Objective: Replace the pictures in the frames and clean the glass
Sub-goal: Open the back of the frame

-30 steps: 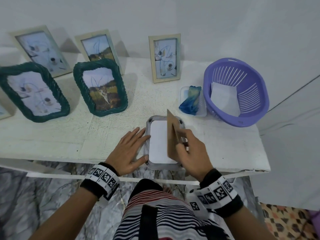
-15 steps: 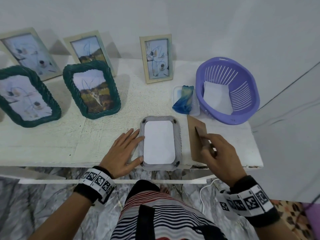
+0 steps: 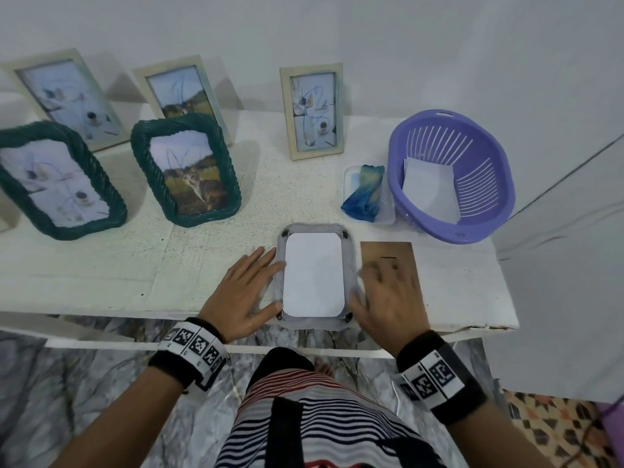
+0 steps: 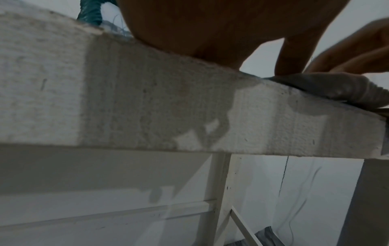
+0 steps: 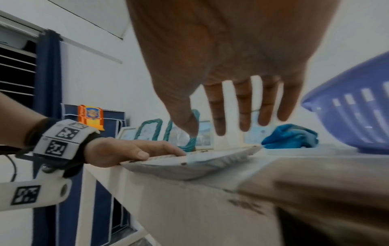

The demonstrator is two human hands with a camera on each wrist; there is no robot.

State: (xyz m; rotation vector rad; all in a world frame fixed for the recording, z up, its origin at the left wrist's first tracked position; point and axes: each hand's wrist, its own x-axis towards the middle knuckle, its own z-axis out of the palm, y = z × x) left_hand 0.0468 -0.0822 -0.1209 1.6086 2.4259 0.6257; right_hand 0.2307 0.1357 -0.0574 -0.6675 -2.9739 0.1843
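White table (image 3: pixel 101 271) set against a wall, seen from above. At its right end, a purple basket (image 3: pixel 486 211) holding white sheets (image 3: pixel 429 189). Along the left and back, five upright frames: two green frames (image 3: pixel 20 184) (image 3: pixel 141 170) in the nearer row, both with pictures in them; three pale frames (image 3: pixel 10 69) (image 3: pixel 209 92) (image 3: pixel 287 113) standing at the wall behind. At the near edge, centre, a grey frame (image 3: pixel 351 255) lying face down, a white sheet (image 3: pixel 314 275) seated in its back opening, black clips visible at the corners; its near end overhangs the table edge slightly. Just right of it, apart from it, a brown backing board (image 3: pixel 388 251) lying flat on the table. Between basket and grey frame, a clear tray (image 3: pixel 349 173) carrying a blue cloth (image 3: pixel 363 194).

Left hand (image 3: pixel 241 292): flat on the table, fingers extended, fingertips and thumb resting on the left border of the grey frame; nothing held. Right hand (image 3: pixel 388 298): blurred in the head view, above the near part of the board; the right wrist view shows its fingers (image 5: pixel 219 113) straight and spread, clear of the table, holding nothing. The left wrist view shows only the table edge (image 4: pixel 147 108), the palm and a corner of the grey frame (image 4: pixel 336 86).
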